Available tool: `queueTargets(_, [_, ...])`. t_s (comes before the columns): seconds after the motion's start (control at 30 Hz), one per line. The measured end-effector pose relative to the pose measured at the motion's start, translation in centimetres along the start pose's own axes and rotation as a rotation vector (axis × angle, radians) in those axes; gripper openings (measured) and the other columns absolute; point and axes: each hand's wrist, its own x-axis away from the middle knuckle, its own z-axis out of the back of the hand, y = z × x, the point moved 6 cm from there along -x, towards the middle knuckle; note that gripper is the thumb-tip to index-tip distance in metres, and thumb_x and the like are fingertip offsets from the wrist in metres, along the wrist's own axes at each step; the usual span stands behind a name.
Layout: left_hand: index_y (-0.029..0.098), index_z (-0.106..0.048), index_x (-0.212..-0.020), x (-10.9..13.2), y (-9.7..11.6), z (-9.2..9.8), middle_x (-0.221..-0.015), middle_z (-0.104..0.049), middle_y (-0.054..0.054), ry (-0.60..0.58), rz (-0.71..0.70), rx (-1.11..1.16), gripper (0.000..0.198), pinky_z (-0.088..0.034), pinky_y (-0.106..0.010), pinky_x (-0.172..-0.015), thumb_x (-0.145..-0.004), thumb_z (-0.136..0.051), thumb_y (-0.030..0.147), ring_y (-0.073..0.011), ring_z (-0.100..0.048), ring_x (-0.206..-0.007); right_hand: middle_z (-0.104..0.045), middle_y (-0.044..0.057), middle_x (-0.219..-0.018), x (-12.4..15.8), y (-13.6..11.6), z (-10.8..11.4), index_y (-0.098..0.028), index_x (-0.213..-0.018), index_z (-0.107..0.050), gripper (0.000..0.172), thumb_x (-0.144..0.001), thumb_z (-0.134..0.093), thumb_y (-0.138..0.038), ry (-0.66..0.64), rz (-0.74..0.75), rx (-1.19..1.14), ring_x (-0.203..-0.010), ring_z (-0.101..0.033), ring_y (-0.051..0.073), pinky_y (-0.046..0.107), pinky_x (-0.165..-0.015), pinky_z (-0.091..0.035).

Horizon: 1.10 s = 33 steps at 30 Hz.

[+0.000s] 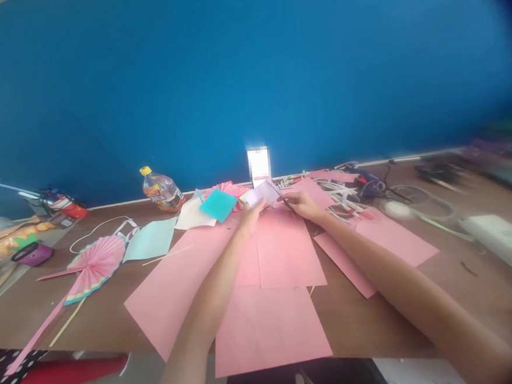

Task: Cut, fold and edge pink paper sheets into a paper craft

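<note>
My left hand [252, 211] pinches a small pale lilac piece of paper [262, 192] and holds it up over the pink sheets. My right hand [301, 204] is closed round a thin dark tool [283, 200], probably scissors, whose tip meets the right edge of that paper. Both forearms reach out across large pink paper sheets [262, 285] that lie overlapped on the brown table [93, 317]. A teal square of paper [218, 204] lies just left of my left hand.
A folded pink paper fan on a stick [95, 263] lies at the left. A plastic bottle [162, 191] lies against the blue wall. A pale blue sheet [150, 239], a glue gun with cables [369, 181] and a white power strip [505, 245] are also on the table.
</note>
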Motion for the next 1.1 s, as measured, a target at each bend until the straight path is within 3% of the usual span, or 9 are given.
queueTargets(0.27, [0.017,-0.056,-0.118,0.1,0.0,0.1,-0.116,-0.065,-0.012,0.030,0.014,0.005,0.061,-0.052,-0.036,-0.090,-0.063,-0.079,0.028,-0.0215,-0.066,-0.099,-0.056,0.000,-0.052,0.0,0.2,-0.1,-0.016,-0.097,-0.070,0.047,-0.069,-0.068,-0.054,0.008,-0.002,-0.033,-0.047,-0.049,0.014,0.028,-0.047,-0.039])
queueTargets(0.57, [0.019,-0.049,-0.126,-0.6,0.4,0.4,-0.119,-0.064,-0.011,0.068,-0.048,0.115,0.062,-0.055,-0.031,-0.080,-0.070,-0.073,0.026,-0.0185,-0.067,-0.091,-0.066,0.006,-0.087,-0.4,0.6,0.4,-0.017,-0.109,-0.065,0.037,-0.077,-0.060,-0.036,0.127,0.110,0.054,-0.070,-0.057,0.018,0.030,-0.062,-0.047])
queueTargets(0.67, [0.019,-0.051,-0.125,-0.8,0.4,0.7,-0.118,-0.064,-0.010,0.089,-0.047,0.145,0.058,-0.054,-0.030,-0.082,-0.072,-0.072,0.027,-0.0183,-0.067,-0.092,-0.067,0.007,-0.098,-0.4,0.2,-0.2,-0.018,-0.111,-0.066,0.035,-0.079,-0.055,-0.030,0.084,0.168,0.102,-0.081,-0.060,0.020,0.032,-0.071,-0.048])
queueTargets(0.97, [0.019,-0.059,-0.113,-0.7,0.4,0.7,-0.114,-0.065,-0.007,0.074,-0.058,0.212,0.049,-0.054,-0.024,-0.070,-0.068,-0.076,0.024,-0.0150,-0.067,-0.084,-0.070,0.006,-0.096,-0.3,-0.2,-0.5,-0.018,-0.112,-0.067,0.035,-0.080,-0.054,-0.028,0.064,0.189,0.153,-0.090,-0.062,0.022,0.033,-0.078,-0.050])
queueTargets(1.1, [0.019,-0.057,-0.113,-0.4,0.5,0.3,-0.112,-0.066,-0.008,0.085,-0.051,0.213,0.052,-0.054,-0.026,-0.074,-0.065,-0.078,0.020,-0.0163,-0.067,-0.087,-0.070,0.006,-0.098,-0.4,0.1,-0.6,-0.019,-0.112,-0.067,0.034,-0.082,-0.054,-0.030,0.034,0.203,0.148,-0.091,-0.063,0.022,0.034,-0.078,-0.052])
